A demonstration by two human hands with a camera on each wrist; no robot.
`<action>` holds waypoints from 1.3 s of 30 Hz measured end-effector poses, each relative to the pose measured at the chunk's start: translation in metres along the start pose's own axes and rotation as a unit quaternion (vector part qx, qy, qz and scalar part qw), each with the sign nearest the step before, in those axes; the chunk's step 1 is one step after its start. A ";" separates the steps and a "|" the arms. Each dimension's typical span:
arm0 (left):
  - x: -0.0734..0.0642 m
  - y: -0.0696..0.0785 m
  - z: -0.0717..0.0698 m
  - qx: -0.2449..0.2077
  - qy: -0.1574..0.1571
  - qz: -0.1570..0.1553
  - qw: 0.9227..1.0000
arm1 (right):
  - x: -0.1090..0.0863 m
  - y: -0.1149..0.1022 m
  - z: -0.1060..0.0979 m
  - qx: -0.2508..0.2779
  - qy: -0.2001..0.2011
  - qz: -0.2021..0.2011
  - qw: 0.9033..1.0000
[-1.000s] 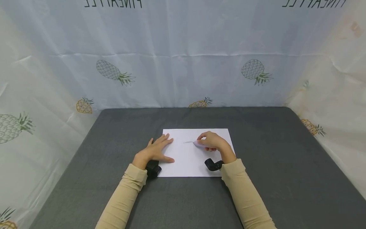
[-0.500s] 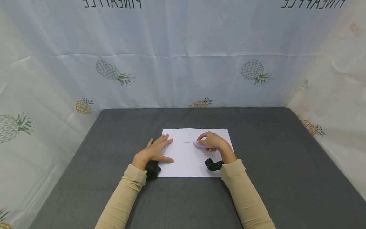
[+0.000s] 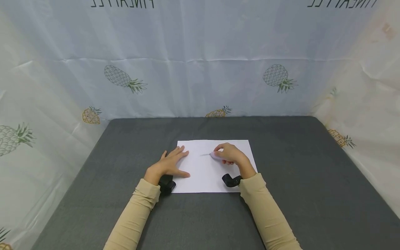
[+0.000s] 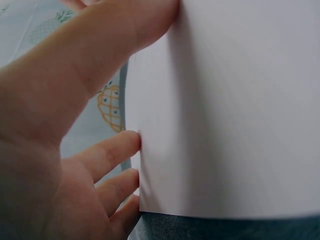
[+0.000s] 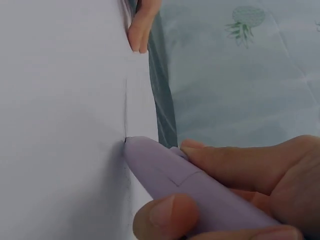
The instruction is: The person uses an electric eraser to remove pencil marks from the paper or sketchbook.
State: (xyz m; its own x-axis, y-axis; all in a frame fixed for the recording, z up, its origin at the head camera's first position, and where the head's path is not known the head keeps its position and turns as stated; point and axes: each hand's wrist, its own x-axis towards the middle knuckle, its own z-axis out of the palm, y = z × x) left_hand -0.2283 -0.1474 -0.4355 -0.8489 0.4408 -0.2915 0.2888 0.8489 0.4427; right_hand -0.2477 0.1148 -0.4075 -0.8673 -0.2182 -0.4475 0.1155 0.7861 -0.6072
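Note:
A white sheet of paper (image 3: 200,177) lies on the dark table. My left hand (image 3: 170,163) rests with spread fingers on its left edge. In the left wrist view its fingertips (image 4: 131,142) meet the paper's edge. My right hand (image 3: 232,155) grips a lavender utility knife (image 5: 175,180), thumb and fingers round its thick body. The knife's small tip is down at the sheet, at the end of a thin straight line (image 5: 126,107) that looks like a slit. From the head, this line (image 3: 204,154) runs left from the tip.
A black wrist camera (image 3: 230,181) overlaps the paper beneath the right wrist; another (image 3: 167,184) sits by the left wrist. The grey cloth-covered table (image 3: 200,218) extends all round the sheet. A pineapple-print curtain (image 3: 200,86) hangs behind the table and at both sides.
My right hand with the knife has shifted slightly left and away from me, after a small move toward me. The left hand stays on the paper.

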 end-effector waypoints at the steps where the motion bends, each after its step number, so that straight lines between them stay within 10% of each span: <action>1: 0.000 0.000 0.000 -0.001 0.000 -0.001 1.000 | 0.000 0.000 0.000 0.001 0.002 -0.002 1.000; 39: 0.001 -0.001 0.001 0.000 0.003 0.001 1.000 | 0.001 0.000 0.001 -0.014 -0.005 0.010 1.000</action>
State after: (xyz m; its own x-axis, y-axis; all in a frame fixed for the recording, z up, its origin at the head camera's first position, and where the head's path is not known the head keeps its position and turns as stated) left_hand -0.2289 -0.1477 -0.4368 -0.8512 0.4408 -0.2850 0.2907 0.8479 0.4433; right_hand -0.2485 0.1138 -0.4084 -0.8603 -0.2073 -0.4657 0.1197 0.8059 -0.5798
